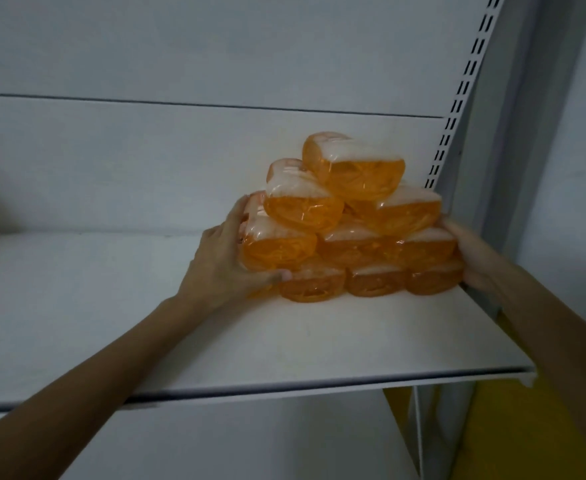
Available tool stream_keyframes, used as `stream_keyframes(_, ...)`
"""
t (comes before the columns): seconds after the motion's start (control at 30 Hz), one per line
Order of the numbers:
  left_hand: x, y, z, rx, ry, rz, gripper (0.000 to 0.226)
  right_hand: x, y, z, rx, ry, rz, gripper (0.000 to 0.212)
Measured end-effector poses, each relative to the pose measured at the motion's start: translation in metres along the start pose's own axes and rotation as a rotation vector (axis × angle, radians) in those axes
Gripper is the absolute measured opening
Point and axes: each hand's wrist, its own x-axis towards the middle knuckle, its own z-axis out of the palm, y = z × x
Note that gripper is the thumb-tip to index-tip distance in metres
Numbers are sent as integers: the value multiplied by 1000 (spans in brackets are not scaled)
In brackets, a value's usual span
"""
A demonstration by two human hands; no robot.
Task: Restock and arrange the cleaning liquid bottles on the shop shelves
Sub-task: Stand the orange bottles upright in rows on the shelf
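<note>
Several clear bottles of orange cleaning liquid [353, 174] lie on their sides in a pyramid on the white shelf [319, 341], bases facing me, at its right end. My left hand [229, 258] grips the left-hand bottle of the middle row [277, 245], thumb under its base, fingers along its side. My right hand [471, 251] presses against the pile's right flank, at the lower right bottles [433, 275]; its fingers are partly hidden behind them.
A slotted white upright [457, 109] and a grey post stand just right of the pile. The shelf's back panel [146, 161] rises behind. Bare shelf stretches left of the pile. Another white shelf [250, 445] lies below, with yellow floor [526, 427] at the lower right.
</note>
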Motion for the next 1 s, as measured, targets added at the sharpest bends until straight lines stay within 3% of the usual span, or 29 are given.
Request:
stream_keyframes(0.07, -2, -1, -10, -24, -8, 38, 103, -2, -2, 9, 2, -8, -1, 76)
stream_keyframes(0.17, -8, -13, -28, -4, -23, 63, 104, -8, -8, 31, 32, -3, -2, 37)
stream_keyframes(0.23, -16, -21, -44, 9, -11, 68, 101, -10, -12, 51, 29, 2, 20, 30)
stream_keyframes(0.47, -46, -62, -121, 63, -10, -92, 128, -8, -33, 143, 78, -44, 78, 40)
stream_keyframes(0.67, -64, -107, -191, 34, -19, -194, 122, -3, -43, 226, 102, -63, 72, 37)
stream_keyframes(0.8, -73, -130, -224, 42, -39, -212, 119, 2, -50, 264, -8, -59, 62, 51)
stream_keyframes(1.0, -76, -115, -243, 102, 0, -134, 138, -4, -72, 267, -268, -35, -4, 47)
